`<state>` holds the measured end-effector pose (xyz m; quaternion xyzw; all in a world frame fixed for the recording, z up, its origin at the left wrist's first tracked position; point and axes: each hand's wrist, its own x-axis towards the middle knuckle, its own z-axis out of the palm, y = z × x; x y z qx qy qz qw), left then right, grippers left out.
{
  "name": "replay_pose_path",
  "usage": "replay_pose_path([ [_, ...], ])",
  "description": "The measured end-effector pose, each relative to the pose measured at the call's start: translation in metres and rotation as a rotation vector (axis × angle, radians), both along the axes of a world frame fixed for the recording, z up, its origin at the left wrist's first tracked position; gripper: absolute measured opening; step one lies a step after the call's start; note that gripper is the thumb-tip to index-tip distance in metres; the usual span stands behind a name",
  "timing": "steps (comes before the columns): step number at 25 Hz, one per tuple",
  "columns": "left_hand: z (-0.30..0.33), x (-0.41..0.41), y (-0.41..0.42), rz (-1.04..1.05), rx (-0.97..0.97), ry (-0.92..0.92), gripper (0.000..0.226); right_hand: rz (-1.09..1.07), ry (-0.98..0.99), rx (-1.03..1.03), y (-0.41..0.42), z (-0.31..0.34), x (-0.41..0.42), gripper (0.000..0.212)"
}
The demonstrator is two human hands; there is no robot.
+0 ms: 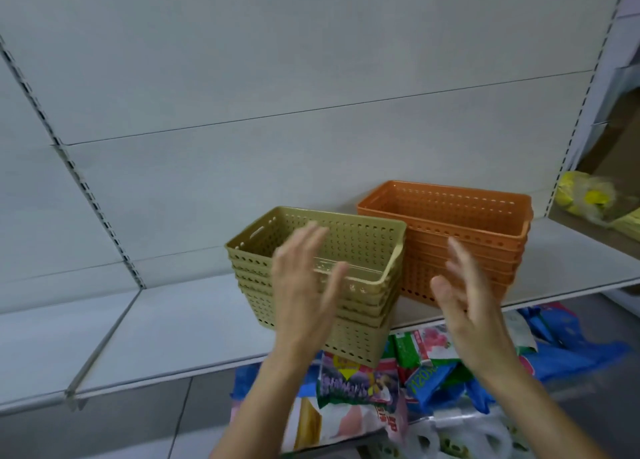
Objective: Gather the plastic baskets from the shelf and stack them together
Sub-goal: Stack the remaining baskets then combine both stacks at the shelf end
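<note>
**Open hands close in on two basket stacks**

Your left hand (304, 285) and right hand (464, 299) hover spread and empty, palms facing, in front of the tan basket stack (356, 251) near the shelf (173, 323) edge. The orange basket stack (460, 223) sits just beside it, farther right, against the back panel. Both look light, stiff and perforated; grip the long rims or side walls. The tan stack leans over the lip and could tip. Snack packets (360, 386) crowd the space below.
</note>
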<state>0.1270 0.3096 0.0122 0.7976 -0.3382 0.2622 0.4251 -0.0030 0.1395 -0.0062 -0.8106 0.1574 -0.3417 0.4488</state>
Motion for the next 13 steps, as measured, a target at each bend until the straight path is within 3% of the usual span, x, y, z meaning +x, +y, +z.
replay_pose_path([
  [1, -0.009, 0.021, 0.022, 0.088, -0.125, 0.082, 0.064, 0.081, 0.027, 0.091, 0.014, -0.007, 0.006, 0.069],
  [3, -0.021, 0.060, 0.063, 0.136, -0.310, 0.458, 0.082, 0.162, 0.107, 0.166, 0.035, -0.024, 0.020, 0.085],
  [5, -0.032, 0.095, 0.086, -0.008, -0.324, 0.726, 0.089, 0.157, 0.118, 0.225, 0.050, -0.037, 0.037, 0.098],
  [8, -0.047, 0.124, 0.101, -0.279, -0.200, 0.734, 0.060, 0.055, 0.049, 0.256, 0.067, -0.047, 0.058, 0.109],
  [13, -0.051, 0.140, 0.110, -0.421, -0.274, 0.772, 0.060, -0.078, -0.064, 0.271, 0.083, -0.050, 0.068, 0.096],
])
